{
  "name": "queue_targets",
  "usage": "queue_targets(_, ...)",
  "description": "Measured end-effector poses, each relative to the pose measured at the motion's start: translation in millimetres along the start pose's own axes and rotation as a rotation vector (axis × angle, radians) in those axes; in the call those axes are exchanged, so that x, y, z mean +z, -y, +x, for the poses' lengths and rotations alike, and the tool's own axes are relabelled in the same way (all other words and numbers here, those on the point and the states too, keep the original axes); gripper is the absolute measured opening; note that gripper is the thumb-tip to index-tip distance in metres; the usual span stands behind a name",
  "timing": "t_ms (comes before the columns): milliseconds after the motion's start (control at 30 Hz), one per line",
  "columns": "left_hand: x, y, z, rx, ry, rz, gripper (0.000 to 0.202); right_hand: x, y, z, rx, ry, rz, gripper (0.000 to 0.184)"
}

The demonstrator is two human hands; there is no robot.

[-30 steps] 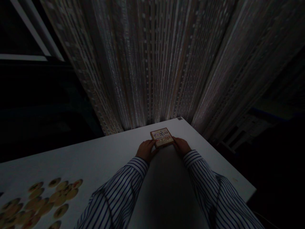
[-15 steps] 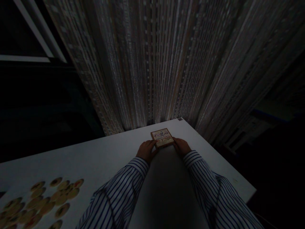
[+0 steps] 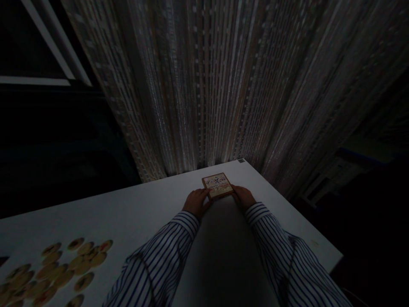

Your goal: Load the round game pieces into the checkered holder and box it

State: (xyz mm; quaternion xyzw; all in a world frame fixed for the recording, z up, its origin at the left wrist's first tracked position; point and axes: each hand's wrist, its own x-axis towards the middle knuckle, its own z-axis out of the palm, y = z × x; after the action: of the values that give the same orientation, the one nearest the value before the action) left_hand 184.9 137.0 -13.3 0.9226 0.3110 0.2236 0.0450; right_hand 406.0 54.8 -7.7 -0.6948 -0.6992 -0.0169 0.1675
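Note:
A small square box [image 3: 217, 186] with a printed lid and a brown rim lies flat on the white table [image 3: 134, 213], near its far right corner. My left hand [image 3: 195, 202] grips the box's near left corner, fingers curled against its edge. Its right side is held by my right hand [image 3: 243, 196] in the same way. Both arms wear striped sleeves and reach forward from the bottom of the view. The scene is very dark.
Several round tan discs [image 3: 60, 270] lie scattered on the table at the lower left. A pale striped curtain [image 3: 207, 85] hangs right behind the table's far edge. The table's right edge [image 3: 306, 221] drops off into darkness.

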Motion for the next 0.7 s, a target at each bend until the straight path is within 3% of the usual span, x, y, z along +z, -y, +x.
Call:
queue_targets(467, -1.4, -2, 0, -0.016, -0.006, -0.008, 0.045, 9, -7, 0, 0.019, -0.024, 0.075, 0.047)
queue_targets(700, -11.6, -12, -7, -0.071, 0.013, -0.03, 0.063, 15, -11, -2, 0.125, -0.114, 0.194, 0.058)
